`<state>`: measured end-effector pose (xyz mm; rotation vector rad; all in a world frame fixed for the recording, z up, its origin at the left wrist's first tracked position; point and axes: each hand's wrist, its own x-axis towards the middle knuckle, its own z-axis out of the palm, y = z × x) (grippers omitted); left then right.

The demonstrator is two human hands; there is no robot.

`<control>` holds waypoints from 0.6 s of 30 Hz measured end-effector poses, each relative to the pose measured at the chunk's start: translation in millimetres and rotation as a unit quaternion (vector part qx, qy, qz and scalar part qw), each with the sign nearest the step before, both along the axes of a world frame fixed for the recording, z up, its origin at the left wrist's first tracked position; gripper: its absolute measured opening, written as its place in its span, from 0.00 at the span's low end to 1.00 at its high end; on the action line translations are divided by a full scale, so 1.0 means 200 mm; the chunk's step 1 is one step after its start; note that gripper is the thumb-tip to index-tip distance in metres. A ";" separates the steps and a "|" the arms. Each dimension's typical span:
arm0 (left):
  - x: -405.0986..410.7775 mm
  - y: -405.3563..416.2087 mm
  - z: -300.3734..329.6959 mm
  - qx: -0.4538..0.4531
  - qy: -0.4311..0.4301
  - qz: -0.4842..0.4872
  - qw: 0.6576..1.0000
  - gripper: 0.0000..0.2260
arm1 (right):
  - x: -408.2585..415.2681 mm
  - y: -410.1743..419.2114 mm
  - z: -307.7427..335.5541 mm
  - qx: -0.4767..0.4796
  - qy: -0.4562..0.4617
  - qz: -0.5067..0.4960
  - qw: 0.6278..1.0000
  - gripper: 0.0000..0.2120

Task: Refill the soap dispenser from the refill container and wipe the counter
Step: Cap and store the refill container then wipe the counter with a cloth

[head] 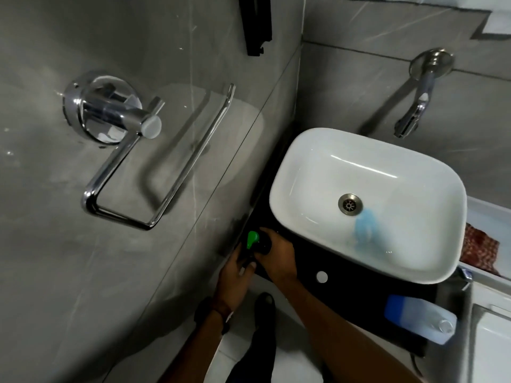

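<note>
The soap dispenser, with its green pump, stands on the black counter at 8 o'clock from the sink. The left hand curls around its body and the right hand closes over its top. The body should probably be kept steady and upright while the top is turned; the refill container lies at 4 o'clock.

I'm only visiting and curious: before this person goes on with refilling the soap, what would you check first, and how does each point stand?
1. Dispenser held: ok, left hand and right hand both grip it.
2. Green pump top off: cannot tell.
3. Refill container within reach: ok, it lies on its side at the counter's right end.
4. Refill cap off: cannot tell.
5. Basin clean: not ok, blue smear near the drain.
6. Wiping cloth ready: cannot tell.
</note>
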<state>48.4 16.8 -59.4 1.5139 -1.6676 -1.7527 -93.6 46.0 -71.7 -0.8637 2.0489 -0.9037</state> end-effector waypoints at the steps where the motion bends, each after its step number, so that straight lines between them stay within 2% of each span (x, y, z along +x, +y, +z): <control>1: 0.01 0.01 -0.01 0.000 -0.009 0.008 1.000 0.26 | -0.01 0.02 0.01 -0.002 0.000 -0.003 1.000 0.32; 4: 0.02 0.06 -0.07 -0.006 -0.077 0.037 0.996 0.19 | -0.06 0.15 0.04 -0.003 0.013 -0.002 1.000 0.30; 7: -0.02 0.16 -0.11 -0.001 -0.145 -0.021 0.989 0.14 | -0.14 0.34 0.09 0.005 0.064 -0.012 0.998 0.24; 11: -0.17 0.30 -0.13 -0.056 -0.170 -0.145 0.973 0.16 | -0.28 0.64 0.22 -0.002 0.102 -0.039 0.994 0.16; 14: -0.33 0.37 -0.13 -0.060 -0.165 -0.194 0.965 0.19 | -0.41 0.83 0.35 -0.006 0.128 -0.072 0.989 0.14; 18: -0.52 0.44 -0.14 -0.143 -0.185 -0.244 0.941 0.23 | -0.59 1.09 0.51 -0.014 0.183 -0.123 0.975 0.14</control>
